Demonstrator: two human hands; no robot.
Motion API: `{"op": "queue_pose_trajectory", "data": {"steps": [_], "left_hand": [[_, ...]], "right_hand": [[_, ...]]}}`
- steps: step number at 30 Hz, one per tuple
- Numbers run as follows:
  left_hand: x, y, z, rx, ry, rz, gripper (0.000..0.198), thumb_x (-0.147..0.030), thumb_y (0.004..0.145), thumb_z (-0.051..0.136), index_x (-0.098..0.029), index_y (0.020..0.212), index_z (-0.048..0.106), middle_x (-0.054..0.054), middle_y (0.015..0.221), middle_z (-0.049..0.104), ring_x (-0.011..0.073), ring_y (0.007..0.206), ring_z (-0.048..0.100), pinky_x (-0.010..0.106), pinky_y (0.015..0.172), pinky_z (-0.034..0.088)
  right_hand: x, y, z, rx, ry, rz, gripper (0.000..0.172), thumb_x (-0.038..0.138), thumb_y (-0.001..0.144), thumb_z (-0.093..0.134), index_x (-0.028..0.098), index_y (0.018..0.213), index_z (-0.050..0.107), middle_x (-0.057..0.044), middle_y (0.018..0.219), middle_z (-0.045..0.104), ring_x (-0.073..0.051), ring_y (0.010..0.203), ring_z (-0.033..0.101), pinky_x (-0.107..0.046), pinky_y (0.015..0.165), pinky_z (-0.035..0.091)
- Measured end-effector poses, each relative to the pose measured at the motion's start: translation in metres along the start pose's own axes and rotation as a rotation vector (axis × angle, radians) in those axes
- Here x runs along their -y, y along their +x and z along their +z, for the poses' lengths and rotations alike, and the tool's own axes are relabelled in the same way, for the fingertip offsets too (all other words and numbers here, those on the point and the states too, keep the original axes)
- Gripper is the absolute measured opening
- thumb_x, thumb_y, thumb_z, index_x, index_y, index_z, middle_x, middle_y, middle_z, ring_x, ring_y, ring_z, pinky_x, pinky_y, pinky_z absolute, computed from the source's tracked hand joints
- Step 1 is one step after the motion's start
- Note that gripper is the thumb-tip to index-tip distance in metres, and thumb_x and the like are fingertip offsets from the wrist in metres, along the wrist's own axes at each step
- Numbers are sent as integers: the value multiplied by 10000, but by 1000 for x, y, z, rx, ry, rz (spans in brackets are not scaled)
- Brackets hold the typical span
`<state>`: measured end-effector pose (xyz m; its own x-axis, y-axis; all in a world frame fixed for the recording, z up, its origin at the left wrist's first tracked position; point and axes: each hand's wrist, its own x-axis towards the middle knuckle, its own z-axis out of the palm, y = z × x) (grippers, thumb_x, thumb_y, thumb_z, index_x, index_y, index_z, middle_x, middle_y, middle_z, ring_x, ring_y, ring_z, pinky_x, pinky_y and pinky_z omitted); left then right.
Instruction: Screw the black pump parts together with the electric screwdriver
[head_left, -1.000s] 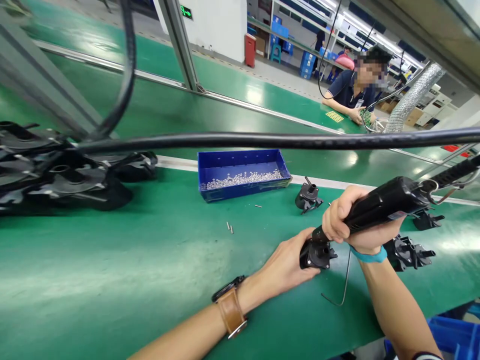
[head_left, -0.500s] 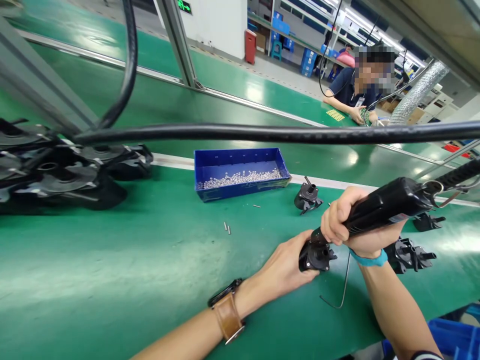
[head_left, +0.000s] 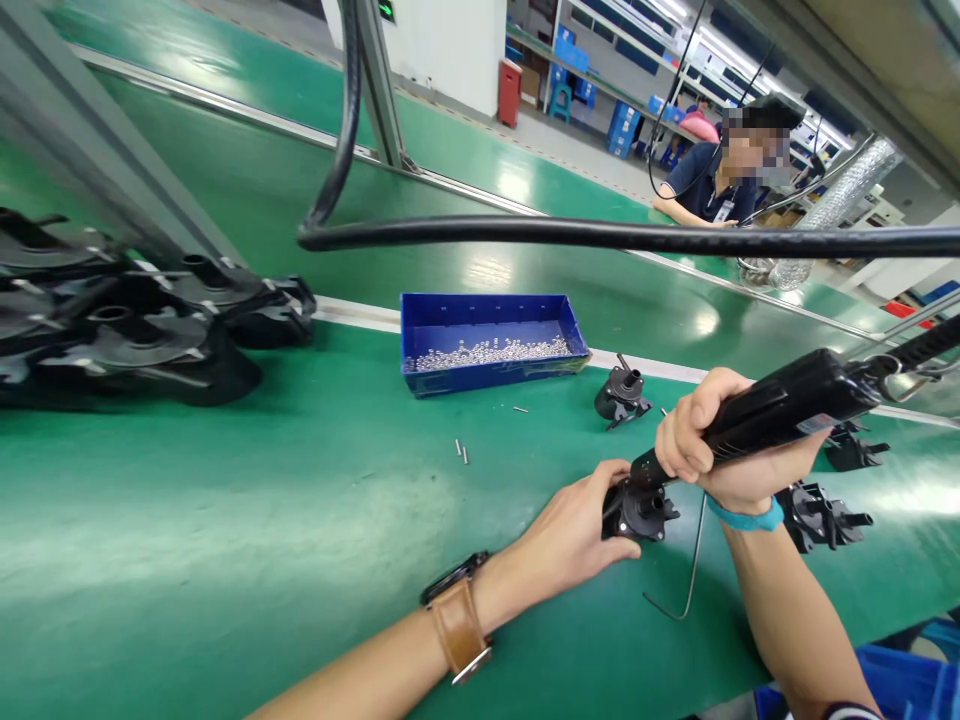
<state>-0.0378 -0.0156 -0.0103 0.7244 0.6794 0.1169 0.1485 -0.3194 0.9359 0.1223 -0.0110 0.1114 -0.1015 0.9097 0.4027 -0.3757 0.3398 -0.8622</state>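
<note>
My left hand grips a small black plastic part that rests on the green belt. My right hand is wrapped round a black electric screwdriver, whose tip points down onto the top of that part. The screwdriver's thick black cable runs across the view above the belt. A brown-strapped watch sits on my left wrist and a teal band on my right.
A blue tray of small silver screws stands behind the hands, with loose screws on the belt. More black parts lie nearby; a pile of larger black housings sits at left. A bent wire lies on the belt. Another person works beyond.
The view has shifted slightly and the overhead cable has swung to the right. Both hands stay on the part and the screwdriver in nearly the same place.
</note>
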Motion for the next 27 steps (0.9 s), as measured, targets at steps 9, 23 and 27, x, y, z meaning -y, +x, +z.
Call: {"op": "queue_pose_trajectory", "data": {"steps": [9,23,27], "left_hand": [[-11,-6,3,-66,-134,46,756,-252,727,829,-262,1360,416,106,1327,690,322,1209,681,504,1028,541],[-38,-13,11,-365,8,106,676,-297,704,723,-231,1297,404,49,1015,702,270,882,718,439,817,593],[-41,-13,9,-352,71,76,675,-318,728,702,-207,1314,385,56,980,682,284,857,704,457,789,589]], "right_hand": [[18,5,-4,-101,17,-46,758,897,837,376,214,756,693,54,404,474,-118,267,416,-248,306,406],[14,18,-66,-299,347,-1,290,429,727,767,212,832,607,118,485,476,-61,356,378,-183,386,399],[5,22,-73,-276,365,39,242,336,734,758,208,842,583,124,498,489,-47,369,384,-163,404,408]]}}
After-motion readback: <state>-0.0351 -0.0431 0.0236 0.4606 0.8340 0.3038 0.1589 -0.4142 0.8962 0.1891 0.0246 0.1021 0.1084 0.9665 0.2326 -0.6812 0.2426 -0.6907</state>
